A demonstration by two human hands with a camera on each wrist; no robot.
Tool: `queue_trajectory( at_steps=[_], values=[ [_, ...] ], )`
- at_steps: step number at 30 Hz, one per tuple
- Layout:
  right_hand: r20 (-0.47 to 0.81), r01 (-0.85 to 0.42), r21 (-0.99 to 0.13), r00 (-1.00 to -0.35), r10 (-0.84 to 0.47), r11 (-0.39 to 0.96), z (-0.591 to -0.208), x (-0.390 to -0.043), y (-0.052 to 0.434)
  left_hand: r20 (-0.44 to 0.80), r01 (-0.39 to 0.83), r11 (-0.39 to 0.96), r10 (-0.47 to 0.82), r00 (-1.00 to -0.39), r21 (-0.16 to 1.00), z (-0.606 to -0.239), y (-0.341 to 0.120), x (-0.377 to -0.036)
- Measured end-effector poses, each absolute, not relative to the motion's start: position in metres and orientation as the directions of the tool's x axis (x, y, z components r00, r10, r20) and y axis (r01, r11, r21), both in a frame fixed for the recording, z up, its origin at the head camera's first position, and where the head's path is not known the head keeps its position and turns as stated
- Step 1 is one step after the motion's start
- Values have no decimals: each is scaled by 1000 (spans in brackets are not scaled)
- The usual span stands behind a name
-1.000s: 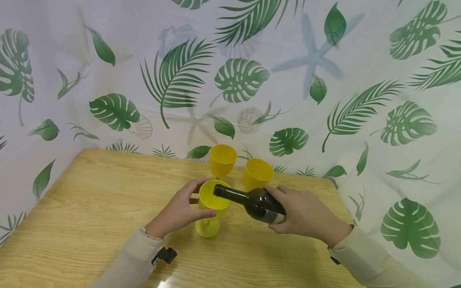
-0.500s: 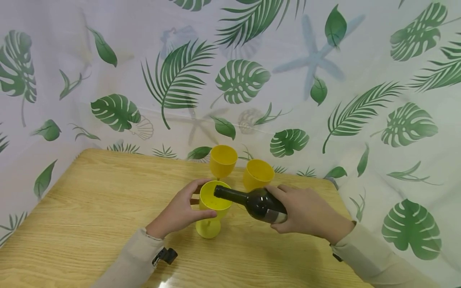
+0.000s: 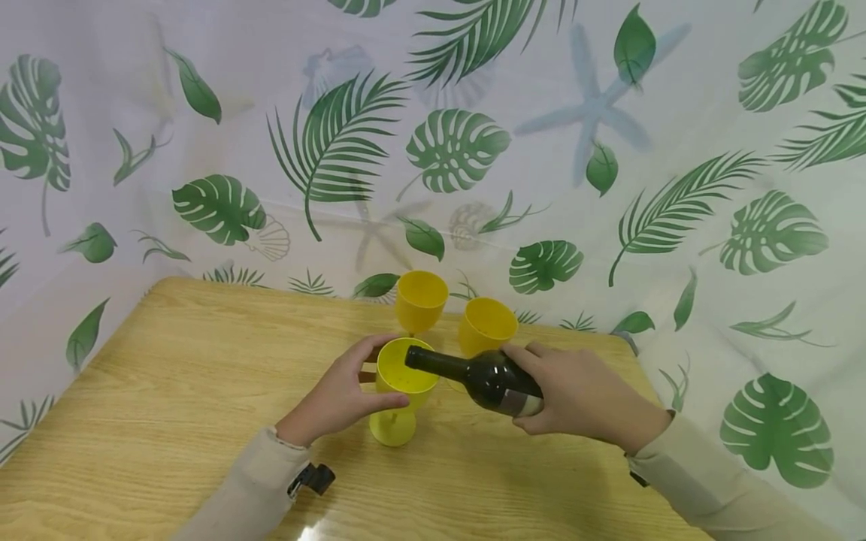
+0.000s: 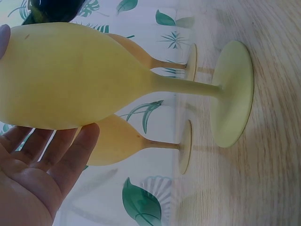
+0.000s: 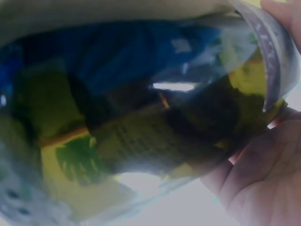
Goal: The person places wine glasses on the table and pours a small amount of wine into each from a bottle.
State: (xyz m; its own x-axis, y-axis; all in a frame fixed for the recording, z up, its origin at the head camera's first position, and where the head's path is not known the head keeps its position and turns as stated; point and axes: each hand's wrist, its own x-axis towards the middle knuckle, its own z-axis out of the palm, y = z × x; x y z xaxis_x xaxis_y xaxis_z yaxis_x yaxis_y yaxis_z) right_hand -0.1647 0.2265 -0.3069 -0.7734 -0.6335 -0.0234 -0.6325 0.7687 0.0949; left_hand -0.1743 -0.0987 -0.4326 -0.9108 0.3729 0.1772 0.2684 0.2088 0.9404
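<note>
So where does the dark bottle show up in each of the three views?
Head: dark bottle at centre, tipped sideways, neck over the near yellow goblet.
Left wrist: only a dark sliver at the top left, above that goblet.
Right wrist: its glass fills the frame.
Shared landmark: the goblet.

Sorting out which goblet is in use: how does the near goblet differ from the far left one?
The near goblet is held by the left hand; the far goblet stands untouched. The bottle mouth, tilted by the right hand, sits over the near goblet, not the far goblet. Both are yellow, upright, stemmed.
</note>
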Motion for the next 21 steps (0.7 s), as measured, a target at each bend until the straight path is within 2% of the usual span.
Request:
queue_trajectory(
  at_steps=[21],
  values=[
    [-34,-645,114,-762,-646,755,-304,-168,228,174,268,220,367,-914,938,-435,-98,-176]
  ],
)
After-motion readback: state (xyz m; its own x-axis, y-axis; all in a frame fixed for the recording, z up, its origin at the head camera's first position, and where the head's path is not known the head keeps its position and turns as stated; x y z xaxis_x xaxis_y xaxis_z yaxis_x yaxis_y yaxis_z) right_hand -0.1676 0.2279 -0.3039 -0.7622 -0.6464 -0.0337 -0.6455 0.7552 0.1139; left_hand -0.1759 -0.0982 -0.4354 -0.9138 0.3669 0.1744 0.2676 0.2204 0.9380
